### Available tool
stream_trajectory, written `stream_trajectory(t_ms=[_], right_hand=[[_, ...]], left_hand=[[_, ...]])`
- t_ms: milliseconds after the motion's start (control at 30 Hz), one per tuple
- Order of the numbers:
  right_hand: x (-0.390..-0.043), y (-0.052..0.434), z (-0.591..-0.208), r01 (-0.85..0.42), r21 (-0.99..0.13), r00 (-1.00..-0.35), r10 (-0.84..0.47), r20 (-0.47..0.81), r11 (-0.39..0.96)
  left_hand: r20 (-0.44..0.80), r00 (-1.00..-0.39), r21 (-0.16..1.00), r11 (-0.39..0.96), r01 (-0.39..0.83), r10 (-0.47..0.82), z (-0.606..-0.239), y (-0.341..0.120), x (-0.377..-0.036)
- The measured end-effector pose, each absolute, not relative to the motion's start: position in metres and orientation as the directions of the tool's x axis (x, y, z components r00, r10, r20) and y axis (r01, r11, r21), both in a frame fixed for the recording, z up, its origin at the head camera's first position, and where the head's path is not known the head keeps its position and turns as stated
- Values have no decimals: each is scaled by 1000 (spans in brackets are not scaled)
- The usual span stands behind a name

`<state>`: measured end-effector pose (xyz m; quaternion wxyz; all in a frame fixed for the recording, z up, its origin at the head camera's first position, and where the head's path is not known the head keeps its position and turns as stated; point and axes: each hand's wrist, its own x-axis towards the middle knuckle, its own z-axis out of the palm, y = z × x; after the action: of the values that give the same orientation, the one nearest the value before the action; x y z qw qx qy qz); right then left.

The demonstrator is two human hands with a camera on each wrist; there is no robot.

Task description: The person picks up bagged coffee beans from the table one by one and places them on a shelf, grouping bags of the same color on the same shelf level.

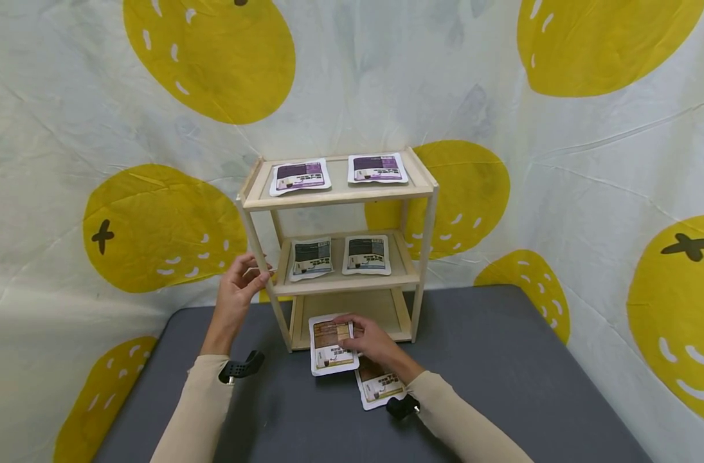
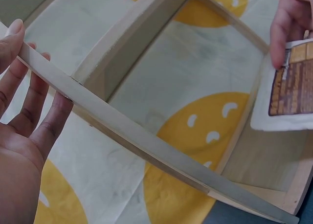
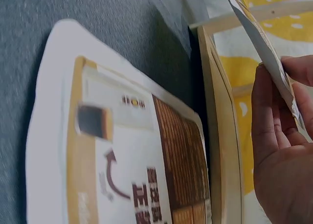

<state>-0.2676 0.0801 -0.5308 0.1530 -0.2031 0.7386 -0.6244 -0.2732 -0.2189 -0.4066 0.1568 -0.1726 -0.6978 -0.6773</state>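
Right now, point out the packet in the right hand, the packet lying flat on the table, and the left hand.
held packet (image 1: 330, 347), head view, printed face.
flat packet (image 1: 380, 386), head view, lower label.
left hand (image 1: 240, 286), head view, back of hand.

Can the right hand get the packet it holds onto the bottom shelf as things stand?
Probably yes: the right hand holds the packet just before the bottom shelf, whose front looks open, while the left hand steadies the rack's post.
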Motion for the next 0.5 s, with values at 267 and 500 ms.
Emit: stream_trajectory(t_ms=[267, 500], right_hand=[[-282, 92, -533, -139, -975, -919, -389, 62, 173], [-296, 103, -536, -167, -965, -945, -313, 98, 202]], left_hand=[[450, -893, 893, 22, 450, 26, -406, -219, -272], [455, -890, 890, 29, 456, 29, -408, -219, -273]])
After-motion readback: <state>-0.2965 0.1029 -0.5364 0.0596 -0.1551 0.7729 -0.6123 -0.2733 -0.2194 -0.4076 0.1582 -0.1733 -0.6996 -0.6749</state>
